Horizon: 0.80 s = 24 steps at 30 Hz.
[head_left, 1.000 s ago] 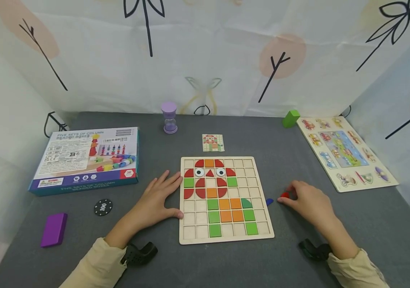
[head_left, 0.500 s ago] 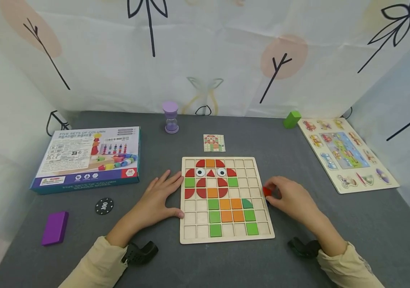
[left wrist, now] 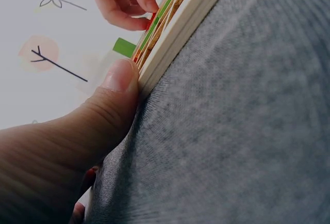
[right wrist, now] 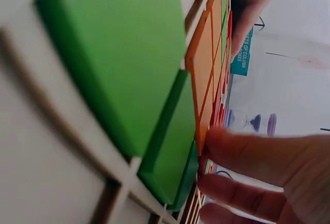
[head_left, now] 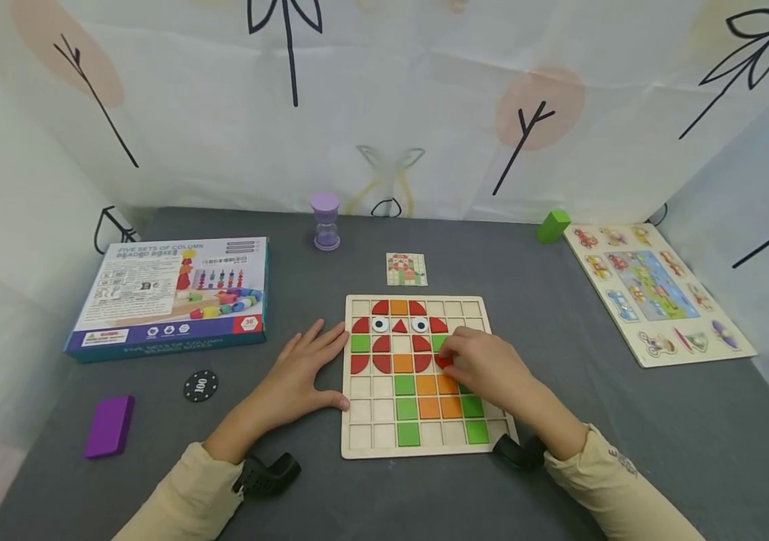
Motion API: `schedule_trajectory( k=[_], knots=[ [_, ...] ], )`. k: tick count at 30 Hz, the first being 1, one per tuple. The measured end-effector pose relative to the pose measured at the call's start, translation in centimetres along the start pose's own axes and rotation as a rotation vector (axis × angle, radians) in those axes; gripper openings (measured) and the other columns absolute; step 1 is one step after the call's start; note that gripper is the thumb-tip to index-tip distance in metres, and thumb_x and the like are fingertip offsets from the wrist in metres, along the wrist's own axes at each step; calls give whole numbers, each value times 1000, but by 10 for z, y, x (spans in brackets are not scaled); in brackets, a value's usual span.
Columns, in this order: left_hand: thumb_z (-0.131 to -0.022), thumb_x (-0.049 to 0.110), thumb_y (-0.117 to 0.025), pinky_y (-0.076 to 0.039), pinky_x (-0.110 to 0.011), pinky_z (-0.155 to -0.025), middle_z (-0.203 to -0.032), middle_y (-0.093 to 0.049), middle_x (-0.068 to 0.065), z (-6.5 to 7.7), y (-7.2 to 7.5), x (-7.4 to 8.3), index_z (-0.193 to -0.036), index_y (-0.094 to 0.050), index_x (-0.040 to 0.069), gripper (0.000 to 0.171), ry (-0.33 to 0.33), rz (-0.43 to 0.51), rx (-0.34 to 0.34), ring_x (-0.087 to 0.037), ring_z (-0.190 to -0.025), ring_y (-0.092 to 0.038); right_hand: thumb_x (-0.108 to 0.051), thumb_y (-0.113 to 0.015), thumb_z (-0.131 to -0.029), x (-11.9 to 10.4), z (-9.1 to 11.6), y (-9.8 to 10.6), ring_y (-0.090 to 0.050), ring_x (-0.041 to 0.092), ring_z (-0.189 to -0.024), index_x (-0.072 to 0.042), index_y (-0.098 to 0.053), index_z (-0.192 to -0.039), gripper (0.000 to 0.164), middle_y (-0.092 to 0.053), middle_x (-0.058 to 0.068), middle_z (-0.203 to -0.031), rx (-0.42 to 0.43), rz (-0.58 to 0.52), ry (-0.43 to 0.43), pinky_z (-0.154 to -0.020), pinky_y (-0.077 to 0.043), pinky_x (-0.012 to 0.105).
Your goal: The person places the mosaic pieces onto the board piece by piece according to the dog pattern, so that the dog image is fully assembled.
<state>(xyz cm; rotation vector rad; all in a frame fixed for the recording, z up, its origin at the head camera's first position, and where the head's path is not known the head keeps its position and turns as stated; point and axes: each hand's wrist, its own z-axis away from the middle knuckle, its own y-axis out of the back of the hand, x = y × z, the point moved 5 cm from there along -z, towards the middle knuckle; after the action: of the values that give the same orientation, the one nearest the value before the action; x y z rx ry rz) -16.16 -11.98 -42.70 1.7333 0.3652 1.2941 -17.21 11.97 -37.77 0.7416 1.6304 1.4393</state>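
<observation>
A wooden grid board (head_left: pixel 361 436) lies flat, carrying red, green and orange tiles and two eye tiles. My left hand (head_left: pixel 300 373) rests along its left edge, fingers spread and straight; in the left wrist view the thumb (left wrist: pixel 119 79) presses the board's side. Over the board, my right hand (head_left: pixel 493 368) pinches a red tile (head_left: pixel 443 361) at a cell right of the red rounded tiles, below a green square (head_left: pixel 438 343). Fingers partly cover that tile, so its full shape and whether it sits in the cell are hidden. Green square tiles (right wrist: pixel 118 53) fill the right wrist view's foreground.
A small pattern card (head_left: pixel 406 270) lies behind the board, with a purple hourglass (head_left: pixel 326 222) farther back. A box (head_left: pixel 168 297), a black chip (head_left: pixel 200 386) and a purple block (head_left: pixel 110 427) are left. At right are a green block (head_left: pixel 553 226) and a picture board (head_left: pixel 702 347).
My right hand has carried the red tile leftward from the table beside the board onto the grid. The left hand has stayed at the board's left edge.
</observation>
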Motion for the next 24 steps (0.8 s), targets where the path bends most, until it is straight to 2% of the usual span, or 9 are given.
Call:
schedule_trajectory(
  k=[4,7,12,16,20,24],
  knots=[
    [-61,54,-70,-4,-53,-105,-147,-21,1,-1,0,0,-141,-27,16,99,2,-4,4,-28,-136,-6,-21,-72,-74,5,0,3,-49,8,-68,-18,-68,-87,14,-58,-5,-83,-10,-24,-3,-59,-44,23],
    [-61,54,-71,-4,-53,-105,-147,-22,0,-1,0,0,-141,-28,15,98,0,0,5,-28,-136,-6,-20,-71,-75,17,9,11,-53,10,-72,-17,-67,-94,19,-59,-4,-88,-14,-55,-27,-62,-44,26],
    [-61,54,-70,-3,-53,-105,-147,-21,1,-2,1,2,-141,-27,15,98,-4,2,-2,-27,-136,-5,-15,-72,-73,50,39,23,-49,10,-67,-15,-66,-98,25,-59,-2,-92,-5,-59,-121,-56,-40,26],
    [-61,55,-70,-3,-52,-105,-147,-21,2,-3,1,2,-141,-27,16,98,3,-10,-4,-26,-136,-5,-12,-73,-72,69,61,20,-50,9,-69,-15,-67,-98,27,-57,-3,-90,-42,-60,-131,-57,-41,26],
    [-62,56,-70,-3,-52,-105,-147,-20,3,-3,-1,0,-141,-26,18,98,13,-21,-12,-25,-137,-4,-16,-73,-72,73,68,13,-53,8,-74,-18,-67,-95,23,-56,-7,-89,-36,-61,-104,-62,-44,29],
    [-63,56,-69,-3,-52,-105,-147,-20,3,-3,-2,-2,-141,-26,17,97,17,-20,-15,-26,-137,-4,-23,-71,-75,70,68,8,-50,7,-68,-19,-63,-85,13,-53,-8,-81,-17,-10,-131,-57,-42,28]
  ],
)
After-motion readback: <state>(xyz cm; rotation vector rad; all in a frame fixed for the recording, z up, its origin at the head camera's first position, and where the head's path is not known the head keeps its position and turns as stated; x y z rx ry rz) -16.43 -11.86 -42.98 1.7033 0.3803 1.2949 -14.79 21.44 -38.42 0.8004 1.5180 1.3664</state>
